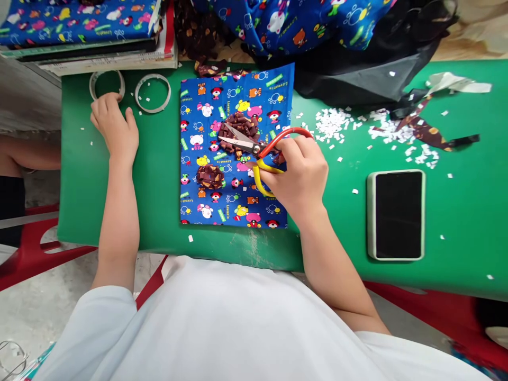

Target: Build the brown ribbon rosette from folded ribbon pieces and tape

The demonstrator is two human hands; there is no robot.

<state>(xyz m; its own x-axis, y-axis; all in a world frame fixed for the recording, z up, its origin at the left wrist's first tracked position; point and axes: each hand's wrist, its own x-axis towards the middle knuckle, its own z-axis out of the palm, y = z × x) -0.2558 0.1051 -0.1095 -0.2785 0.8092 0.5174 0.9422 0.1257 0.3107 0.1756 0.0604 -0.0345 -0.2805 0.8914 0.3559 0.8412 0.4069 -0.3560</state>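
Right hand: the right hand (pixel 299 177) grips the scissors (pixel 262 148) by the red and yellow handles, fingers closed around them.
Scissors: the blades are a little open and point away from the hand, over the cartoon-print cloth (pixel 237 148), at the brown fabric flower (pixel 240 129).
Second flower: a smaller brown flower (pixel 210 176) lies on the same cloth, near the scissors.
Left hand: the left hand (pixel 114 127) rests flat on the green counter (pixel 159 201), well apart from the cloth, fingers loosely bent, holding nothing.
Tape rolls: one tape roll (pixel 106 79) touches the left fingertips; another tape roll (pixel 153 93) lies beside it.
Other side of the cloth: white paper scraps (pixel 331 123) and a phone (pixel 396 214), screen dark.
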